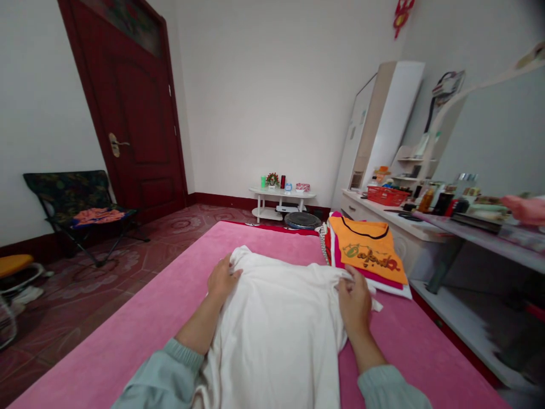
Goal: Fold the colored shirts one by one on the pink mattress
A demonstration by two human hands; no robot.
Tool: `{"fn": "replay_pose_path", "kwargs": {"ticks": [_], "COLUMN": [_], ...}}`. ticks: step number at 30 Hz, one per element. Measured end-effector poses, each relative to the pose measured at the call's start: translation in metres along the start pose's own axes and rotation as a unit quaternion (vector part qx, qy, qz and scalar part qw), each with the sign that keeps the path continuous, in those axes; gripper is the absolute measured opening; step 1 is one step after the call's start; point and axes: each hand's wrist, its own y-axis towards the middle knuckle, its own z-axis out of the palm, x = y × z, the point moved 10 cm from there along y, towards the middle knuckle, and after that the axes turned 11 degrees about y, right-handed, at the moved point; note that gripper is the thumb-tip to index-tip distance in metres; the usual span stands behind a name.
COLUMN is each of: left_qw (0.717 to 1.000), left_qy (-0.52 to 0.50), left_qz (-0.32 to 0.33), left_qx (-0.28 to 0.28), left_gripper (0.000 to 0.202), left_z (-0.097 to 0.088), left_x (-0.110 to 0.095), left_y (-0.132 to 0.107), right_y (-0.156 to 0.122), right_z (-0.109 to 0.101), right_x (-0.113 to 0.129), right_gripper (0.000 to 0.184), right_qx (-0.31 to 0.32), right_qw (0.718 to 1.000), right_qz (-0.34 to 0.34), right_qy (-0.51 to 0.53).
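A white cloth garment (285, 324), probably a shirt, lies spread over the pink bed cover (140, 324) and runs down out of the bottom of the view. My left hand (222, 279) grips its far left corner, thumb on top of the fabric. At the far right corner, my right hand (355, 295) pinches the gathered cloth between thumb and fingers. A small end of white fabric pokes out beyond the right hand. Just past that hand sits a stack of folded clothes, topped by an orange shirt (369, 247) with a dark neckline and printed lettering.
A dressing table (392, 215) with a red basket (386, 195) and bottles stands along the right. Beyond the bed is a low white table (281, 195) bearing small items. On the left are a folding chair (72, 196) holding clothes and a dark red door (136, 113).
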Motion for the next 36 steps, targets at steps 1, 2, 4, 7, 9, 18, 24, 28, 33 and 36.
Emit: {"fn": "replay_pose_path", "kwargs": {"ticks": [1, 2, 4, 7, 9, 18, 24, 28, 33, 36], "left_qw": [1.000, 1.000, 0.999, 0.997, 0.997, 0.973, 0.981, 0.984, 0.952, 0.931], "left_qy": [-0.002, -0.002, 0.000, -0.001, -0.005, -0.078, 0.109, 0.058, -0.026, -0.017], "left_qz": [-0.007, -0.013, -0.010, 0.012, 0.019, 0.178, 0.157, 0.168, 0.304, 0.357], "left_qx": [0.009, 0.020, 0.043, 0.072, 0.075, -0.123, 0.020, -0.020, 0.028, 0.069], "left_gripper": [0.064, 0.067, 0.064, 0.050, 0.037, 0.023, 0.011, 0.020, 0.035, 0.041], "left_z": [0.002, 0.004, 0.008, 0.006, -0.006, -0.149, -0.122, -0.128, -0.110, -0.091], "left_x": [0.001, 0.002, 0.001, -0.002, -0.002, 0.012, 0.089, 0.081, -0.005, -0.034], "left_y": [0.000, 0.000, 0.003, 0.009, 0.013, -0.040, -0.063, -0.063, -0.084, -0.103], "right_y": [-0.002, -0.004, -0.008, -0.012, -0.013, 0.000, -0.004, -0.009, -0.014, -0.011], "right_z": [0.009, 0.018, 0.030, 0.038, 0.040, -0.004, -0.006, -0.002, 0.012, 0.010], "right_x": [0.000, -0.002, -0.012, -0.028, -0.033, -0.018, -0.007, -0.010, -0.037, -0.044], "right_gripper": [0.048, 0.051, 0.056, 0.056, 0.046, 0.027, 0.021, 0.021, 0.032, 0.031], "right_qx": [0.035, 0.069, 0.120, 0.154, 0.173, -0.011, -0.018, -0.005, 0.069, 0.125], "right_qw": [0.999, 0.997, 0.991, 0.982, 0.975, 1.000, 0.997, 0.992, 0.983, 0.983], "right_qz": [-0.004, -0.004, 0.006, 0.016, 0.020, 0.020, 0.006, 0.026, 0.118, 0.119], "right_qy": [-0.013, -0.028, -0.063, -0.112, -0.136, 0.018, 0.075, 0.125, 0.122, 0.069]}}
